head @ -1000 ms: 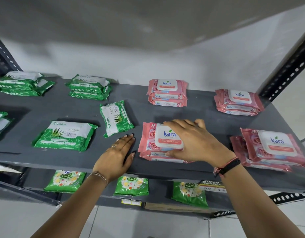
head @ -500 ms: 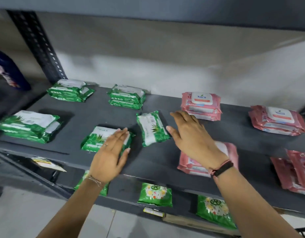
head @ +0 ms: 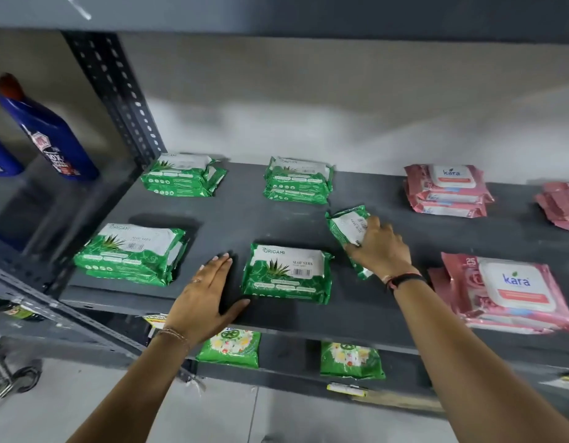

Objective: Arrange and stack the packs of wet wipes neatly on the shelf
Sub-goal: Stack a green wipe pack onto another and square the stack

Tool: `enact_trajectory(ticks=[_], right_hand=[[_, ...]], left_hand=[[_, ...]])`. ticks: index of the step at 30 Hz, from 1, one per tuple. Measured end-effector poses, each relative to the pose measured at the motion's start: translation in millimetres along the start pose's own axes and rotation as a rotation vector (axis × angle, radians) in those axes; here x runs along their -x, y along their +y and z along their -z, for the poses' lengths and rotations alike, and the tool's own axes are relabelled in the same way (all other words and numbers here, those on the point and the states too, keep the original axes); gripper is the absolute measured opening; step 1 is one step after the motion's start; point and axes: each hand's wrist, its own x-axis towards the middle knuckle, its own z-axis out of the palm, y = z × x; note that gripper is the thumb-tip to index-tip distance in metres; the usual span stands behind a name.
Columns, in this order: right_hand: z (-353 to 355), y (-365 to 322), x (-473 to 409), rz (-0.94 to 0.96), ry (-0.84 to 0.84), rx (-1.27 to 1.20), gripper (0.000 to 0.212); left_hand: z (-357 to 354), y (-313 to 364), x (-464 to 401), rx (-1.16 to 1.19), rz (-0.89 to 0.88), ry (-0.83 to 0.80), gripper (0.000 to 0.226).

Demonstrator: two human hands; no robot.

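Green and pink packs of wet wipes lie on a dark grey shelf (head: 228, 219). My right hand (head: 379, 247) grips a skewed single green pack (head: 345, 227) in the shelf's middle. My left hand (head: 203, 298) rests flat and open on the shelf, its thumb against the left edge of another single green pack (head: 288, 274) near the front. Green stacks sit at the front left (head: 133, 254), back left (head: 181, 174) and back middle (head: 297, 180). Pink stacks sit at the back right (head: 446, 191), far right edge (head: 561, 204) and front right (head: 507, 292).
A perforated steel upright (head: 117, 97) bounds the shelf on the left, with blue bottles (head: 49, 132) beyond it. Another shelf board (head: 308, 17) hangs close overhead. The lower shelf holds green floral packs (head: 228, 348). A wall closes the back.
My view has swung left. My right hand left the front pink stack and took hold of the skewed green pack. My left hand slid off the front green pack to its left side.
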Motion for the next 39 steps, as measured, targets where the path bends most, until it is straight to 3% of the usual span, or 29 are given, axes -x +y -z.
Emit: enact_trajectory(ticks=[5,9,12,15,23,27,34,37,39], right_hand=[[7.0,-2.1,6.2,0.038,0.055,-0.075,0.062],[19.2,-19.9,24.1,0.343,0.05,-0.101,0.066],[20.7,-41.5,36.9,0.583,-0.061,-0.026,0.066],[12.5,-56.9,42.2,0.69,-0.175,0.037,0.066],[-2.8,-55.5,40.3,0.715,-0.352,0.173,0.076],[2.4,-58.7,45.5,0.768,-0.351,0.203,0.056],[7.8,-64.2,52.9,0.678,-0.306,0.263,0.047],[12.2,-63.7,54.8,0.701,-0.203,0.36,0.039],[16.6,-64.0,54.7,0.745,-0.119,0.423,0.056]], left_hand=[[-7.0,-1.0,0.4,0.038,-0.032,0.0,0.097],[-7.0,-2.4,1.2,0.049,-0.041,-0.002,0.091],[-8.9,-4.4,2.5,0.044,-0.062,-0.004,0.089],[-8.7,-4.9,3.3,0.048,-0.058,-0.015,0.087],[-11.8,-7.8,3.3,0.048,-0.062,-0.023,0.087],[-10.3,-6.8,3.7,0.062,-0.063,-0.012,0.087],[-9.9,-6.4,3.6,0.068,-0.058,-0.017,0.085],[-10.5,-6.1,3.5,0.069,-0.06,-0.017,0.085],[-11.4,-6.7,3.3,0.071,-0.054,-0.015,0.085]])
